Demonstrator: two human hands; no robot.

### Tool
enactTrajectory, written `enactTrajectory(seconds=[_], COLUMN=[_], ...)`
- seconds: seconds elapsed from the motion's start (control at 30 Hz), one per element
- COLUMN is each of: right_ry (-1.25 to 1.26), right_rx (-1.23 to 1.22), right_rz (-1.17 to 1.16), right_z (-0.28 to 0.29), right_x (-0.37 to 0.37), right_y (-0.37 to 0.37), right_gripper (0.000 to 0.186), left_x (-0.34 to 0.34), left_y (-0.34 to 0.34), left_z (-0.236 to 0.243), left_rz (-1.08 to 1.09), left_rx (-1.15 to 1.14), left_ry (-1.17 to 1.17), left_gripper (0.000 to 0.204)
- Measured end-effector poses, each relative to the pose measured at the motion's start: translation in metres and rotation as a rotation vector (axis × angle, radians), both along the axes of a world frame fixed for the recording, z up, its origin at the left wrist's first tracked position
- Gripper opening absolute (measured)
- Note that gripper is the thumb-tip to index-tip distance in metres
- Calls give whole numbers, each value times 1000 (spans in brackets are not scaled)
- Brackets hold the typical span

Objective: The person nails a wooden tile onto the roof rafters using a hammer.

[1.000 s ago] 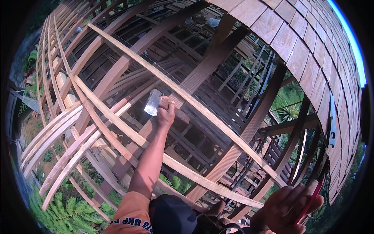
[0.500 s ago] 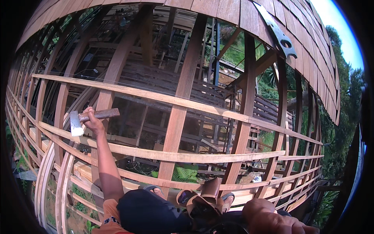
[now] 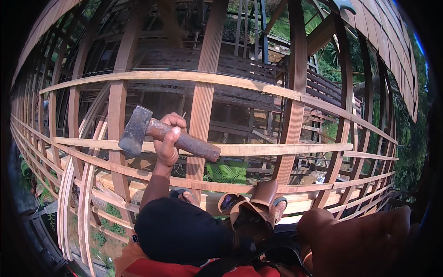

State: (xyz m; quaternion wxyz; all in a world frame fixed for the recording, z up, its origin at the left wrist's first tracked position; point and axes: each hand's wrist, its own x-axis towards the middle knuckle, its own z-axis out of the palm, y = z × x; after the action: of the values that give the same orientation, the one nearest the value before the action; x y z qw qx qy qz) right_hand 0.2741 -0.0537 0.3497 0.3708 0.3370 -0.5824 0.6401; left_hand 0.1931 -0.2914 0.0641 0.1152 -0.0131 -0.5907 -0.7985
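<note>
Now the tool [image 3: 196,145] (left hand [image 3: 168,141] gripping) is nearer the knee [image 3: 179,231].

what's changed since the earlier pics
Since half a second ago, the left hand has moved right and closer to the camera, carrying the hatchet-like tool. The view has shifted, leaving only the handle of the handsaw at the top edge. The red object in the right hand a second ago is no longer visible. Unchanged: the left hand's grip, the wooden battens.

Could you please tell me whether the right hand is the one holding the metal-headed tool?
No, the left hand is the one gripping the metal-headed tool, by its brown handle.
</note>
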Motion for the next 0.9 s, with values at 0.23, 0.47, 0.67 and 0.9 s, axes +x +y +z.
enactTrajectory(seconds=[0.23, 0.47, 0.67, 0.9], right_ry=[-713, -1042, -1334, -1342], right_rx=[923, 562, 339, 543], right_rz=[385, 187, 170, 208], right_z=[-202, -261, -281, -280], right_x=[-74, -68, -84, -93], right_y=[-21, -23, 13, 0], right_gripper=[89, 57, 48, 36], left_x=[-1, -9, -65, -144], left_y=[36, 16, -5, -14], left_z=[45, 3, -33, -53], left_rz=[-154, -336, -121, 109], left_rx=[-129, -152, 142, -459], left_ry=[-38, -101, -170, 120], left_gripper=[32, 55, 29, 22])
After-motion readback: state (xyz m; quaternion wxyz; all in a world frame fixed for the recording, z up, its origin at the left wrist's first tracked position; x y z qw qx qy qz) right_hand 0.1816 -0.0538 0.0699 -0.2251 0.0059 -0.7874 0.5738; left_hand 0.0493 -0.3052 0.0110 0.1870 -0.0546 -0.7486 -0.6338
